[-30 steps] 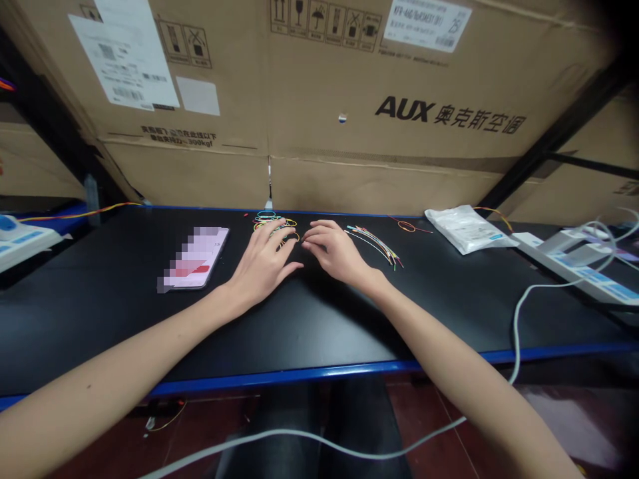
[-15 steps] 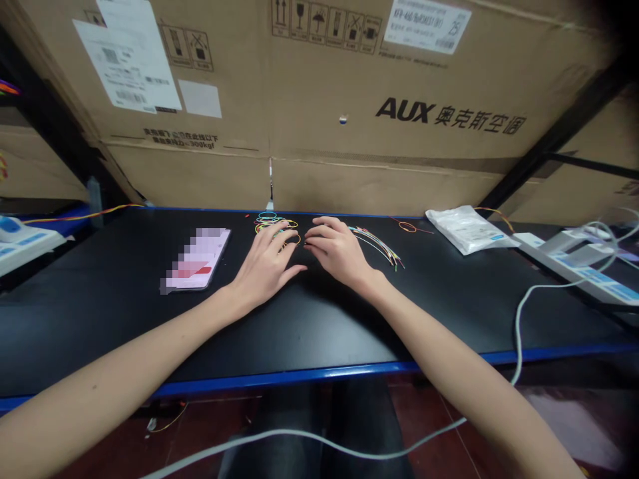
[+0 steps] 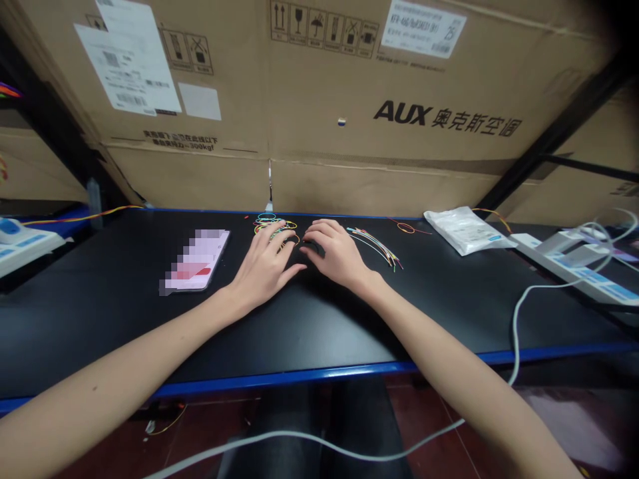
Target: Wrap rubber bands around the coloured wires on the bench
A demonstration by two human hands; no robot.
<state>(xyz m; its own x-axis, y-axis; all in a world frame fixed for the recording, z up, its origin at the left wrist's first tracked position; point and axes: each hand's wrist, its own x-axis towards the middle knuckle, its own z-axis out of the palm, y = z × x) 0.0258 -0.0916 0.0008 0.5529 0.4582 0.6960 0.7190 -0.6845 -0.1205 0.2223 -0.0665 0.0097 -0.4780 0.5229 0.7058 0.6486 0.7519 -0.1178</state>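
Observation:
My left hand (image 3: 265, 261) rests palm-down with its fingers spread over a small heap of coiled coloured wires (image 3: 267, 217). The fingers partly cover the coils, and nothing shows as gripped. Just to its right, my right hand (image 3: 339, 253) is arched above the black tabletop, its thumb apart from the fingers and no object visible between them. Beside that hand on the right lies a fanned bundle of straight coloured wires (image 3: 374, 245), one end of it hidden by the hand.
A phone (image 3: 200, 261) lies left of my hands. A thin red wire loop (image 3: 405, 227) and a white plastic packet (image 3: 464, 229) are at the back right. Power strips (image 3: 579, 269) sit at the right, with a pale cable (image 3: 517, 326) over the edge. A large cardboard box (image 3: 319, 80) stands behind.
My right thumb and fingers have parted, leaving a wider gap between them. My left hand has hardly moved, and the wires lie as before.

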